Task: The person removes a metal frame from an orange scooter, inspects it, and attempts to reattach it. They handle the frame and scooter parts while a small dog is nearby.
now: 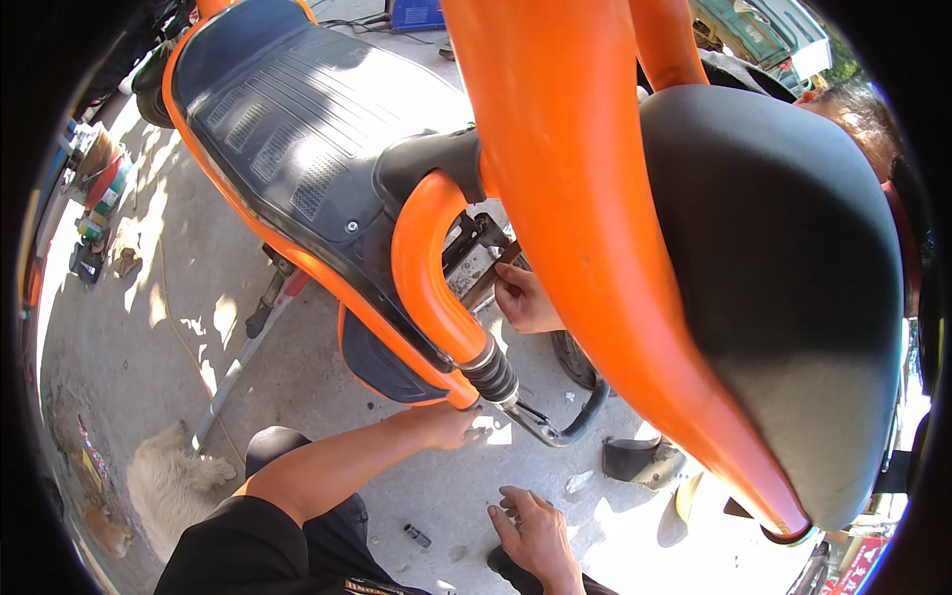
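An orange scooter-like vehicle with a ribbed black footboard (pixel 297 129) and a black seat (pixel 773 278) fills most of the view. My left hand (pixel 451 426) reaches to the lower end of the orange frame tube (pixel 426 268), beside a black rubber bellows (pixel 491 372); its fingers are partly hidden there. Low over the floor, near my knee, my right hand (pixel 535 531) is open, its fingers loosely bent with nothing in them. A co-worker's hand (pixel 526 297) comes from behind the large orange tube (pixel 575 218) and grips a dark brown flat bar (pixel 491 281) at the opening.
A long-handled bar with a red part (pixel 288 288) slants under the vehicle's left side. A pale, furry dog (pixel 178 486) lies at lower left. Near my knees a small dark cylinder (pixel 417 535) lies on concrete. Containers (pixel 104 178) stand far left; a co-worker's head (pixel 858 119) shows behind the seat.
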Demonstrator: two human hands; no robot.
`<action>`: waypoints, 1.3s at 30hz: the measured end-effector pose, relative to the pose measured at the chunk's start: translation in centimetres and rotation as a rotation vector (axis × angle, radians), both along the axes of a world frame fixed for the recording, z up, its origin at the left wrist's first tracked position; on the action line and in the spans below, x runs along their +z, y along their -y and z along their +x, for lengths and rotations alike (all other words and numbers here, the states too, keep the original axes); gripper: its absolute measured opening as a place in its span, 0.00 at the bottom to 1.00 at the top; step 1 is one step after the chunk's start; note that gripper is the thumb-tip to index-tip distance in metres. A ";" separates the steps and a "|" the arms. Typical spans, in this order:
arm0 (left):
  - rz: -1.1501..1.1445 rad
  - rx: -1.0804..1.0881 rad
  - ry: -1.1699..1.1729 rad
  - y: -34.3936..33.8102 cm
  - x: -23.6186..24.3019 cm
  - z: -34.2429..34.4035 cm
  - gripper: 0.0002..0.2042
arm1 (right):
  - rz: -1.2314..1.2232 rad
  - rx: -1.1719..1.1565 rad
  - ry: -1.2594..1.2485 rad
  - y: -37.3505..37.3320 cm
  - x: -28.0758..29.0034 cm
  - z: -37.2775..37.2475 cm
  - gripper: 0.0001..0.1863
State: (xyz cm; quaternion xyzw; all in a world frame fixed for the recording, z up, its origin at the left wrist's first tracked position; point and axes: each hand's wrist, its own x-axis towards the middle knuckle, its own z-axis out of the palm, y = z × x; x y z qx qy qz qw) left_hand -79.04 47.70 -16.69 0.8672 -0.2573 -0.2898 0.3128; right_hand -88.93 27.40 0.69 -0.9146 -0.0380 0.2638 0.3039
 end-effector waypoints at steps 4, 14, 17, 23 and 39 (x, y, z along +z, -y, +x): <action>0.015 0.009 -0.038 0.0 1.2 0.2 0.26 | 0.003 0.001 0.016 0.1 -0.1 -0.2 0.18; 0.033 0.014 0.035 0.4 -1.9 -0.7 0.28 | 0.014 0.009 0.020 0.1 0.3 -0.2 0.18; 0.039 0.019 0.007 0.6 -2.5 -0.8 0.30 | 0.008 0.011 0.027 0.3 0.3 -0.3 0.18; 0.072 0.023 -0.051 0.6 -1.4 -0.4 0.32 | -0.008 0.022 0.010 0.4 0.3 -0.1 0.18; 0.087 0.097 -0.012 0.4 3.0 -0.2 0.44 | 0.044 0.120 0.064 -0.3 1.7 0.7 0.19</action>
